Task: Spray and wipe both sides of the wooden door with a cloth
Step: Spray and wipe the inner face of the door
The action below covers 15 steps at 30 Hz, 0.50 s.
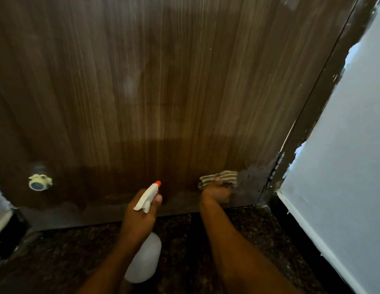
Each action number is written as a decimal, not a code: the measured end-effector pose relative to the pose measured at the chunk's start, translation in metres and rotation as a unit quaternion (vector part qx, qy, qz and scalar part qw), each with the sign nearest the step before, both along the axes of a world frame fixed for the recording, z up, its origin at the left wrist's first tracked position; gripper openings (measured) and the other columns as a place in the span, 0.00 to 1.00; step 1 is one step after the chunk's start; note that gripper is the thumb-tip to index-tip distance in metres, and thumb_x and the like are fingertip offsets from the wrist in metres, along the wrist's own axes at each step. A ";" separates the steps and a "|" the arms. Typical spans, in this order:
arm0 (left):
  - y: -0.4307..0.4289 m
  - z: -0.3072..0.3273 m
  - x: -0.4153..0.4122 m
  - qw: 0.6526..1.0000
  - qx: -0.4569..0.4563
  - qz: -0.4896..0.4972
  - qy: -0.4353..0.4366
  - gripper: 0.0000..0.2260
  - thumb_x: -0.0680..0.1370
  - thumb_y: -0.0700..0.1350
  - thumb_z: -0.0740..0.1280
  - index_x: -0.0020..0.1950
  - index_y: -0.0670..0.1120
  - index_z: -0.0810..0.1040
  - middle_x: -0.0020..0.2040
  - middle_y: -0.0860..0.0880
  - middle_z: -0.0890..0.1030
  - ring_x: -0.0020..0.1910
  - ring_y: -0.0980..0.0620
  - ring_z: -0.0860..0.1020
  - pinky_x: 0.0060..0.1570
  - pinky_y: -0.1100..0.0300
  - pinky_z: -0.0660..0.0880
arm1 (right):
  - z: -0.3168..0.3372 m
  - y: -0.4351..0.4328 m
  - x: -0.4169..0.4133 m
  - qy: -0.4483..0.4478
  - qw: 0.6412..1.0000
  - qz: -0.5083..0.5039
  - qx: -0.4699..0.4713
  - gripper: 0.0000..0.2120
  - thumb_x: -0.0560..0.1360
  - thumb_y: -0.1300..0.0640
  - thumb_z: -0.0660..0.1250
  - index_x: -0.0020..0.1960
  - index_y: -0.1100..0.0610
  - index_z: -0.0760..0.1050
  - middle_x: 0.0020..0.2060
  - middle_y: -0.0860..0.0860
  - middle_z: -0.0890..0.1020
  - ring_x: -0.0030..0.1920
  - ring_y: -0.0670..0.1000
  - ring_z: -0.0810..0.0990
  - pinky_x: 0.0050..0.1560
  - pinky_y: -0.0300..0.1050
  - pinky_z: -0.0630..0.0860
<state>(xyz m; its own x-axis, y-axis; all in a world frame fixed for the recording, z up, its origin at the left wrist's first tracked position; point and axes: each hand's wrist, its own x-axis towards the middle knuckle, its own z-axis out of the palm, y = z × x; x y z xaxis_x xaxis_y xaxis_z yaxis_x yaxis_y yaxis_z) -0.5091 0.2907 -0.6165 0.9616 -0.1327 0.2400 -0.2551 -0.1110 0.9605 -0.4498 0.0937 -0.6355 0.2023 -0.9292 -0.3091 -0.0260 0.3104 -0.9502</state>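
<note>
Dark brown wood-grain door [163, 81] is filling most of the view, straight ahead. Its top and left side are running out of frame, and its bottom edge is running along the floor line. Striped beige-and-brown cloth [218, 179] is sitting low on the door near the hinge-side corner, pressed against the panel. Right hand [216, 194] is gripping it with fingers curled into the bunched fabric, fingertips mostly hiding behind it. A dull grey patch is showing just right of the cloth; wet or scuffed, cannot tell.

Left hand [140, 217] is wrapping round the neck of a translucent white plastic spray bottle with orange nozzle tip [143, 257], nozzle pointing up at the door. The trigger finger is hiding behind the head, and the bottle body is hanging blurred below the wrist.

Small metal hinge [277, 166] is showing at the door's right edge, against the dark door frame [324, 92]. Pale blue-grey painted wall [344, 145] is closing in tight on the right, its paint line ragged along the frame. A round pale fitting [38, 182] low on the left is too blurred to identify. Dark speckled stone floor [248, 230] is giving a narrow strip of room between the person and the door.
</note>
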 end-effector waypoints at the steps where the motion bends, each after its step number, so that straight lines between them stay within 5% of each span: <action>1: 0.000 0.000 -0.001 1.000 0.001 0.002 0.001 0.12 0.77 0.42 0.67 0.54 0.58 0.73 0.47 0.58 0.79 0.47 0.63 0.78 0.44 0.73 0.70 | 0.011 -0.011 -0.002 -0.001 0.999 -0.048 -0.015 0.24 0.82 0.54 0.63 0.70 0.69 0.64 0.66 0.66 0.73 0.64 0.64 0.75 0.58 0.48 0.68; 4: 0.003 -0.001 0.000 1.000 0.005 -0.001 0.008 0.13 0.77 0.42 0.67 0.51 0.61 0.72 0.46 0.59 0.78 0.47 0.63 0.78 0.43 0.72 0.70 | 0.026 -0.026 -0.003 -0.029 0.996 -0.082 -0.037 0.21 0.82 0.56 0.62 0.68 0.69 0.64 0.64 0.67 0.73 0.61 0.64 0.74 0.49 0.43 0.64; 8: -0.005 -0.008 0.000 1.000 0.005 -0.004 0.019 0.13 0.77 0.42 0.67 0.58 0.56 0.74 0.50 0.53 0.80 0.52 0.57 0.78 0.48 0.68 0.70 | 0.001 -0.004 0.003 0.019 0.994 0.052 -0.096 0.23 0.83 0.51 0.59 0.66 0.70 0.71 0.64 0.69 0.73 0.65 0.67 0.72 0.63 0.51 0.64; 12: -0.019 -0.013 -0.003 0.999 0.001 -0.014 0.052 0.14 0.77 0.45 0.67 0.61 0.55 0.73 0.52 0.57 0.78 0.54 0.57 0.76 0.54 0.61 0.70 | -0.016 0.004 0.002 0.097 0.978 0.182 -0.021 0.30 0.84 0.41 0.49 0.75 0.62 0.65 0.77 0.66 0.55 0.74 0.65 0.60 0.72 0.53 0.58; 15: -0.022 -0.015 -0.002 0.999 -0.006 -0.017 0.048 0.16 0.77 0.45 0.67 0.64 0.53 0.73 0.53 0.59 0.77 0.54 0.61 0.75 0.52 0.65 0.69 | -0.014 -0.020 0.013 0.030 0.986 0.143 0.083 0.39 0.81 0.35 0.47 0.77 0.66 0.59 0.76 0.63 0.60 0.67 0.64 0.71 0.68 0.59 0.70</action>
<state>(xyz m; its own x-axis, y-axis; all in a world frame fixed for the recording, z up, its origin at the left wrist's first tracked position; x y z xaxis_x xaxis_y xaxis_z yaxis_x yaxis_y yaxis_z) -0.5112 0.2683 -0.6314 0.9754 -0.1629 0.1483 -0.1648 -0.0929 0.9819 -0.4363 0.0737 -0.6490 0.4258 -0.7724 -0.4712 -0.1890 0.4334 -0.8812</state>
